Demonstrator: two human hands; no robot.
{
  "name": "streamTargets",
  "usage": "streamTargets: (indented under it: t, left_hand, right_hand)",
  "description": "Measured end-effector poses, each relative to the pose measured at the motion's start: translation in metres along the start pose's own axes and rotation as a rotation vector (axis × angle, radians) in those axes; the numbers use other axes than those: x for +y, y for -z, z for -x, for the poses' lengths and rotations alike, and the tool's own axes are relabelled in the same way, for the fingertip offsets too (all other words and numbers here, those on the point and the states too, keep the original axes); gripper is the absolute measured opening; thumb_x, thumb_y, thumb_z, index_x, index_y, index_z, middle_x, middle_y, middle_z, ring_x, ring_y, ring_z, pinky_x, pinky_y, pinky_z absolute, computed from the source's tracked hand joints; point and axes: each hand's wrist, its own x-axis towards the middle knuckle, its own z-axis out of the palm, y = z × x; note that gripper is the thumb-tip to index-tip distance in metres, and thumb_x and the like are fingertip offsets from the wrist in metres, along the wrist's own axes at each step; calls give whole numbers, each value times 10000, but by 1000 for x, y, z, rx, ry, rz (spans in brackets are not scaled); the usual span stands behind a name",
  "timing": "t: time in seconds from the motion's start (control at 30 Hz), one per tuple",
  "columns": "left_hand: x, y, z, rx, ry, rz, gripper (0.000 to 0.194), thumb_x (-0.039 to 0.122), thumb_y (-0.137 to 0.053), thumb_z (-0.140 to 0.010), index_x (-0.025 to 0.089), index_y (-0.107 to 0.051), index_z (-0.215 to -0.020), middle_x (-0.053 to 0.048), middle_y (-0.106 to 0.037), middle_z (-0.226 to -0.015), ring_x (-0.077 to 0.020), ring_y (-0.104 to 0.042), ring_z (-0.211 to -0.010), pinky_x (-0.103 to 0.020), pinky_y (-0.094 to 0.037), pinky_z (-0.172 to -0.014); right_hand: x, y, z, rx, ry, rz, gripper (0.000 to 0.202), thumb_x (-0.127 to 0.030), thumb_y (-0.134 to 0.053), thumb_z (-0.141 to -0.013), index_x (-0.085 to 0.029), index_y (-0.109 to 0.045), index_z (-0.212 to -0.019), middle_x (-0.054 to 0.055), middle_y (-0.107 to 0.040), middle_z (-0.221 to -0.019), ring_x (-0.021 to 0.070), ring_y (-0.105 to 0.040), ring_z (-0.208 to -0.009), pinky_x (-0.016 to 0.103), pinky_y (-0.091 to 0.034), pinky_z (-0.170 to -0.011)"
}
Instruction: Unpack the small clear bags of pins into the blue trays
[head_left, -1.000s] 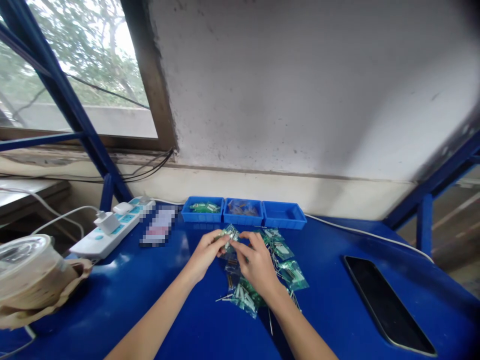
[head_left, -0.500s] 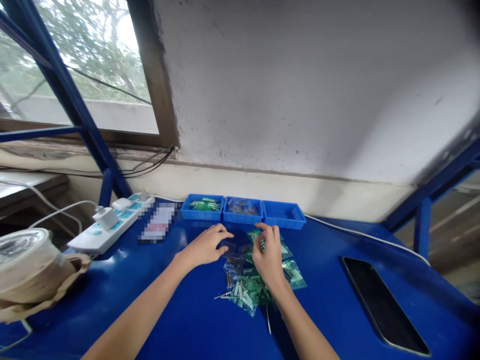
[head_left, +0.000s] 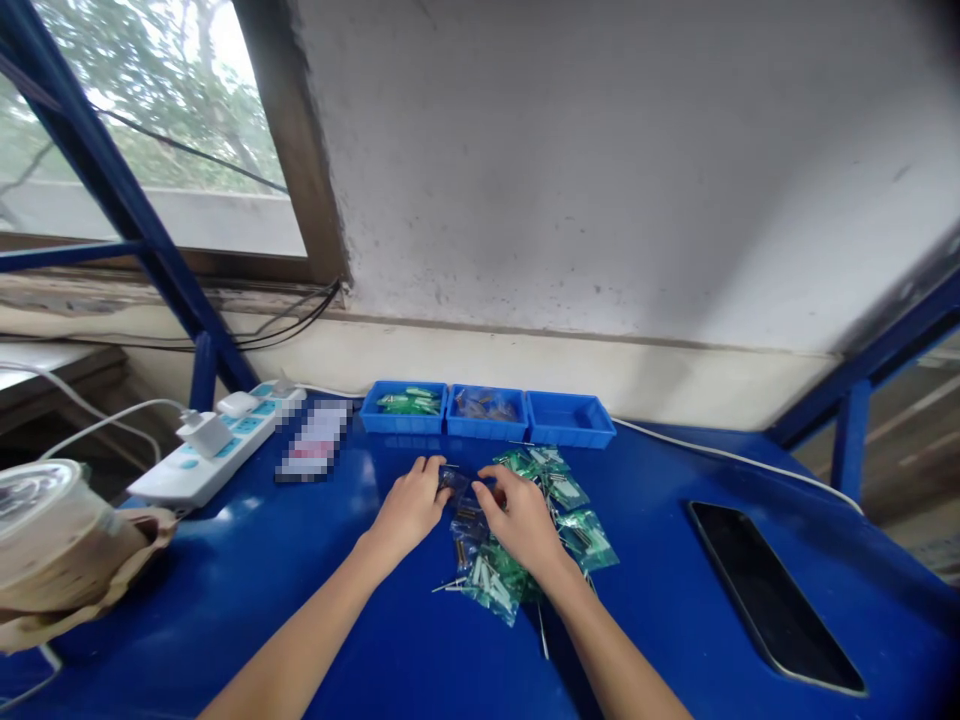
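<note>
My left hand [head_left: 414, 503] is closed, thumb and fingers pinching a small clear plastic bag [head_left: 457, 480] with dark contents. Just to its right, my right hand [head_left: 519, 515] hovers over the pile with thumb and forefinger apart, holding nothing that I can see. Beneath and around it lie several green-tinted bags [head_left: 589, 538] with pale and metallic pieces inside. More clear bags [head_left: 461, 545] with brownish, screw-like parts are at the pile's left side. A thin metal rod [head_left: 542, 632] pokes out at the front. My right hand and forearm hide part of the pile.
Behind the pile stand three blue trays: the left tray [head_left: 401, 424] contains green bags, the middle tray [head_left: 486, 430] clear ones, the right tray [head_left: 574, 437] nothing visible. A black phone [head_left: 772, 595] lies right. A power strip [head_left: 214, 450], blurred-out phone-shaped object [head_left: 315, 440] and tape roll [head_left: 67, 535] occupy the left.
My left hand has closed on a small clear bag. My right hand has moved left from the green bags towards it, its thumb and forefinger now apart. The view has shifted slightly.
</note>
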Motion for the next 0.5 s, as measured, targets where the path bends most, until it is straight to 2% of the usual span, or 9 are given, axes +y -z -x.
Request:
streamTargets:
  t: [0.13,0.2,0.27,0.3,0.4,0.5]
  left_hand:
    - [3,0,0,48,-92,220,324,115,-477,-791,193,-475,-1106,-19,-573,-836,-170,-591,-778,-279,-442,-699]
    - [9,3,2,143,-167,344,245,118,-477,-797,200,-496,-1027,0,-541,-818,-128,-551,-689,-244,-436,-651]
    - [16,7,7,223,-255,417,110,152,-474,-824,201,-527,-906,0,-514,-838,-102,-505,-640,-222,-424,-614]
    - [20,9,9,248,-302,434,77,164,-469,-836,198,-537,-848,-2,-503,-845,-98,-495,-645,-218,-421,-617]
    - [29,12,15,280,-418,456,151,141,-445,-846,192,-559,-762,-14,-480,-845,-112,-513,-742,-226,-426,-694]
    - [32,13,17,250,-440,477,169,117,-445,-826,194,-583,-768,-27,-491,-861,-138,-526,-831,-258,-427,-777]
  right_hand:
    - [-2,-2,0,-16,-30,-59,268,-365,-447,-872,-189,-596,-1009,-12,-562,-583,136,-521,-523,246,-343,-537]
    - [-4,-3,-1,-15,-96,-187,291,-415,-449,-868,-194,-591,-994,-31,-519,-543,129,-497,-499,243,-333,-516]
    - [-5,-4,-2,4,-195,-409,317,-469,-438,-862,-195,-578,-935,-37,-504,-549,121,-483,-493,234,-336,-495]
    - [-6,-6,-3,17,-244,-537,318,-485,-451,-849,-194,-563,-910,-37,-505,-564,118,-483,-500,229,-345,-487]
    - [-5,-9,-4,68,-315,-829,311,-451,-562,-776,-188,-516,-936,-38,-519,-622,117,-505,-545,226,-392,-506]
    - [-4,-12,-4,141,-268,-832,359,-376,-591,-753,-172,-510,-1037,-22,-542,-687,121,-530,-599,237,-423,-555]
